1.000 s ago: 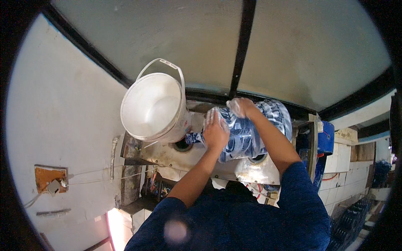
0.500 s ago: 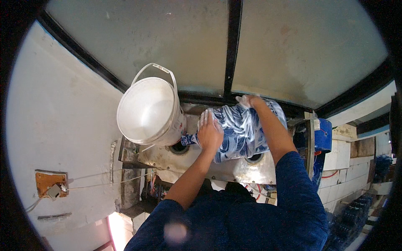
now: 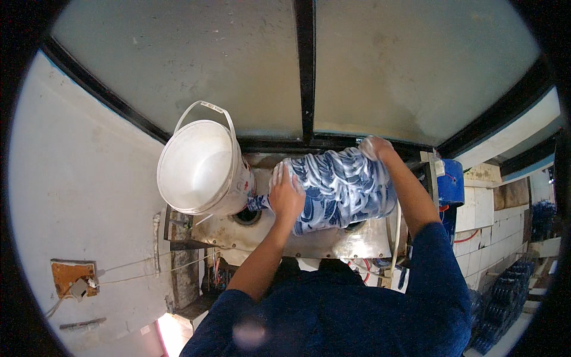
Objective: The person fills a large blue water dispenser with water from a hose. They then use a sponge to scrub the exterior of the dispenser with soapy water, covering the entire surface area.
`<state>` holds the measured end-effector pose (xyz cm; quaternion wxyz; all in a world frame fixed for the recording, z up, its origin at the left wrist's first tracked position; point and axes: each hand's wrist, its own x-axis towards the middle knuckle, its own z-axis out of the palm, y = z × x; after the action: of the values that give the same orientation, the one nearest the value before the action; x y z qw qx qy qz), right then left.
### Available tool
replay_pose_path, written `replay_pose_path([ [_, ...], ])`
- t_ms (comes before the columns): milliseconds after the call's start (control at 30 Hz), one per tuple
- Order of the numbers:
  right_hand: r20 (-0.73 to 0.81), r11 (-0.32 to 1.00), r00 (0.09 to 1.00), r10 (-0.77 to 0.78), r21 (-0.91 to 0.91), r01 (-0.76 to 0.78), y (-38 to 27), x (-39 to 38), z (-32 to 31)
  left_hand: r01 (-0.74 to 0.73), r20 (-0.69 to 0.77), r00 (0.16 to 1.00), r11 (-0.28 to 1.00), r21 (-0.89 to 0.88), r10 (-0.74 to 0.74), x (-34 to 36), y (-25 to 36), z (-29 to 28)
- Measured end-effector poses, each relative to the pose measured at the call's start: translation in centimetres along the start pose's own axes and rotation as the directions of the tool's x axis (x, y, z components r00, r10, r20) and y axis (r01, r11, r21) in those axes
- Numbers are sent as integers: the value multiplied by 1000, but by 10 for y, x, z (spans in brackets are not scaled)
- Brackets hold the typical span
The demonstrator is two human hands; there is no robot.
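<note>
A large blue water jug (image 3: 339,190), streaked all over with white foam, lies on its side on the metal counter (image 3: 273,238). Its neck points left. My left hand (image 3: 286,196) lies over the jug's left shoulder, with foamy fingers stretched out along it. At the far right end, my right hand (image 3: 376,147) is bent over the jug's upper edge. Foam coats its curled fingers, and whatever may be under them is hidden.
Left of the jug, a white bucket (image 3: 196,166) stands with its handle raised. A dark round hole (image 3: 247,217) opens in the counter below the jug's neck. Glass panels (image 3: 404,77) rise behind. A blue container (image 3: 451,183) stands right, and several dark blue jugs (image 3: 505,297) lie farther off.
My right hand has slid right along the jug's far side to its end. My left hand stays on the left shoulder. The whole view has shifted slightly.
</note>
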<state>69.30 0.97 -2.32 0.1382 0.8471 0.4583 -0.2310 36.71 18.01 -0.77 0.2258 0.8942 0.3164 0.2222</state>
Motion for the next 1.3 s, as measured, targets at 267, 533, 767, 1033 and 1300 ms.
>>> replay_pose_path([
  [267, -268, 967, 960, 84, 256, -14, -114, -33, -32, 121, -9, 993, 991, 49, -121, 20, -7, 0],
  [533, -861, 874, 161, 482, 485, -23, -104, -148, 176, 162, 187, 968, 986, 41, -167, 57, -3, -1],
  [767, -383, 684, 625, 680, 640, -351, -83, -105, -8, 116, 115, 986, 992, 47, -120, 42, -12, -5],
  [1033, 174, 687, 804, 568, 438, -580, -13, 21, -10, -61, -45, 997, 998, 0, 61, -15, 0, -16],
  [1300, -92, 791, 827, 555, 368, -489, -31, -30, -28, -144, -188, 974, 986, -82, 126, -60, -1, -13],
])
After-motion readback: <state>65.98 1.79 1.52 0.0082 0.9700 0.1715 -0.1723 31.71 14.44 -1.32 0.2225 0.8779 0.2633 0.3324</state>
